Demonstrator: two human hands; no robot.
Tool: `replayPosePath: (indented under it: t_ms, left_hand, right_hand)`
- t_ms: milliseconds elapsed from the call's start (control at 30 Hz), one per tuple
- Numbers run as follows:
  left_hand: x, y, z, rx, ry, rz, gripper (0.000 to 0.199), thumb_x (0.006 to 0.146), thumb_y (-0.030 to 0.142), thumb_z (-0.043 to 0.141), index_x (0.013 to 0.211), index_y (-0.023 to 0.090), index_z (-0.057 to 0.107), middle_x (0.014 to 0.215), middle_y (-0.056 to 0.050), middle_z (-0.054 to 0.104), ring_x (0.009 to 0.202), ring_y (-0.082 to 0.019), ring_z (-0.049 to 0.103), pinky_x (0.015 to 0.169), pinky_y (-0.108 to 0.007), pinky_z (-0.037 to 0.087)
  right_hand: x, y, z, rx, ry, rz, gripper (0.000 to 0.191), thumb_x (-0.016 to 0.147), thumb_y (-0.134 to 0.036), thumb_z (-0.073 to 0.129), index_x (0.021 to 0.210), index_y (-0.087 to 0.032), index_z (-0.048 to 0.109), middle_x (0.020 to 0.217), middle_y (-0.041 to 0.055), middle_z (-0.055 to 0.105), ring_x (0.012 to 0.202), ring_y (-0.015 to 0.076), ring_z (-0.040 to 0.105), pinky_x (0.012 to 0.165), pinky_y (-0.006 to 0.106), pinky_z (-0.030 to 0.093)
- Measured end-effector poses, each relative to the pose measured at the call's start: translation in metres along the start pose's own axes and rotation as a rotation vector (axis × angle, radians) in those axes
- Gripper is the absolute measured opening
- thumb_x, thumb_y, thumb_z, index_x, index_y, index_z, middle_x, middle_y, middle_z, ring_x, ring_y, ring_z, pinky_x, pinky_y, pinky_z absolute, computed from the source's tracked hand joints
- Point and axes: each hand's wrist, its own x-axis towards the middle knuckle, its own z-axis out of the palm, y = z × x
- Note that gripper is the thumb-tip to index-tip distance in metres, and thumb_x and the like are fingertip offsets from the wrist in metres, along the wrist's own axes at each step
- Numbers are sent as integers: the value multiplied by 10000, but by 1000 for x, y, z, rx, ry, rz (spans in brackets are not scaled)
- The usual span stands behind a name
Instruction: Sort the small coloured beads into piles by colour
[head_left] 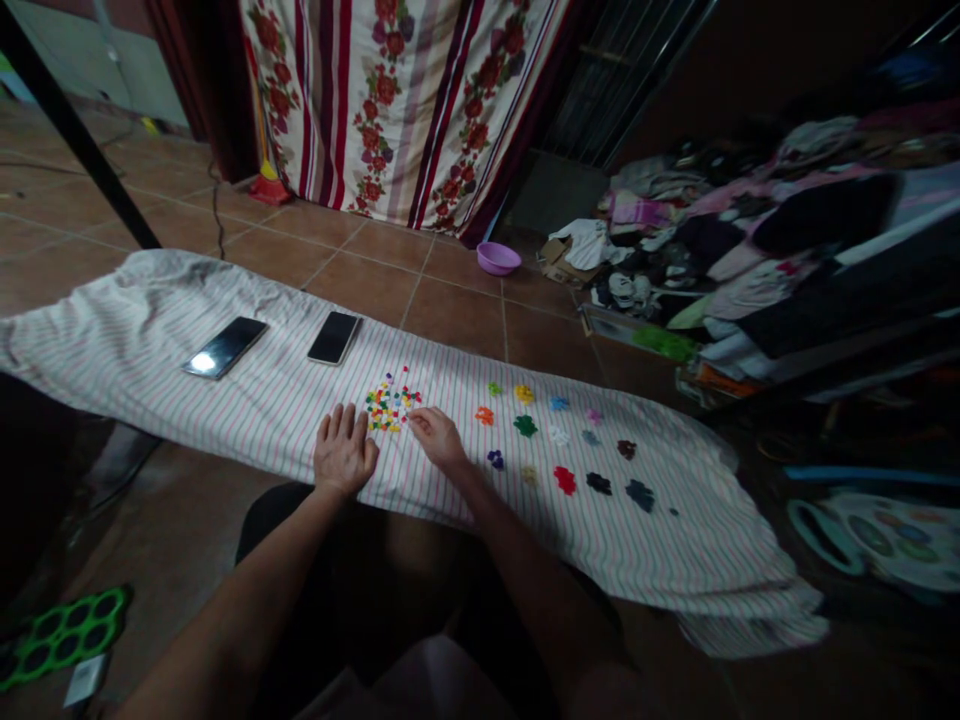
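Observation:
My left hand (343,450) lies flat on the striped cloth (442,500), fingers stretched out, just left of a mixed pile of tiny coloured pieces (385,408). At the right side of this pile, my right hand (439,437) has its thumb and fingertips pinched together. Whatever sits between those fingertips is too small to name. Farther right, the pieces lie in small groups by colour, among them orange (484,415), yellow (523,394), dark green (525,426), purple (496,459), red (565,481), black (598,483) and brown (626,449).
Two phones, one reflecting light (226,347) and one dark-screened (334,337), lie left of the pile. Beyond the cloth are a purple basin (499,259) on the tiled floor, a floral curtain (382,110) and heaped clothes (712,220). A green-framed object (67,635) is at lower left.

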Motion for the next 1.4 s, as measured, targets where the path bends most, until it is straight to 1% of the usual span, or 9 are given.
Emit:
replayPosePath:
  t_ms: [100, 200, 400, 500, 600, 800, 1033, 1200, 1400]
  left_hand:
    - [0, 1, -1, 2, -3, -1, 497, 847, 309, 444, 1288, 118, 573, 1423, -186, 493, 1380, -337, 380, 1138, -494, 253]
    - [0, 1, -1, -10, -5, -8, 500, 846, 309, 446, 1291, 116, 570, 1426, -185, 490, 1385, -335, 371, 1141, -492, 246]
    - [-1, 1, 0, -6, 14, -5, 506, 848, 323, 442, 1294, 118, 568, 1419, -180, 498, 1377, -335, 382, 1139, -489, 252]
    - [-1, 1, 1, -2, 14, -4, 512, 845, 323, 440, 1297, 118, 563, 1419, -181, 498, 1376, -340, 383, 1134, -498, 259]
    - [-1, 1, 2, -34, 16, -9, 530, 831, 313, 452, 1323, 138, 543, 1434, -170, 485, 1387, -342, 364, 1133, -519, 253]
    - [-3, 2, 2, -87, 42, -22, 549, 810, 315, 465, 1335, 171, 534, 1447, -142, 479, 1397, -338, 347, 1138, -527, 241]
    - [-3, 3, 0, -40, 41, -13, 521, 826, 329, 427, 1295, 144, 559, 1422, -154, 501, 1387, -329, 360, 1139, -508, 243]
    - [-2, 5, -3, 1, 20, -10, 522, 840, 331, 389, 1280, 113, 564, 1407, -182, 504, 1378, -338, 367, 1133, -506, 247]
    - [-3, 6, -6, -4, 4, -17, 525, 843, 338, 367, 1288, 128, 550, 1418, -171, 494, 1395, -332, 340, 1131, -507, 251]
  right_hand:
    - [-8, -9, 21, -57, -29, 32, 143, 837, -179, 582, 943, -227, 665, 909, 19, 617, 780, 136, 623, 772, 269, 518]
    - [-15, -12, 31, -144, -8, 75, 137, 840, -185, 600, 955, -236, 653, 938, 17, 609, 789, 140, 613, 771, 271, 513]
    - [-21, -19, 31, -183, 25, 53, 102, 872, -194, 563, 936, -238, 629, 962, 23, 612, 915, 156, 605, 830, 271, 500]
    - [-24, -23, 29, -136, 63, 47, 95, 875, -204, 542, 923, -227, 620, 968, 36, 611, 860, 155, 610, 808, 276, 504]
    - [-26, -24, 28, -98, 126, 69, 92, 852, -196, 534, 902, -222, 607, 904, 28, 613, 801, 159, 606, 791, 290, 501]
    - [-35, -17, 26, -53, 191, 115, 98, 828, -197, 521, 883, -233, 593, 824, 6, 619, 746, 156, 593, 735, 279, 496]
    - [-52, -14, 11, -16, 217, 98, 152, 857, -231, 526, 959, -222, 639, 881, 24, 628, 750, 151, 598, 732, 280, 502]
    - [-63, -12, -6, -7, 212, 112, 152, 870, -242, 541, 949, -231, 670, 893, 29, 624, 793, 153, 605, 727, 268, 513]
    - [-70, -3, -33, -16, 279, 137, 157, 874, -276, 554, 948, -229, 684, 910, 31, 622, 768, 144, 607, 756, 280, 516]
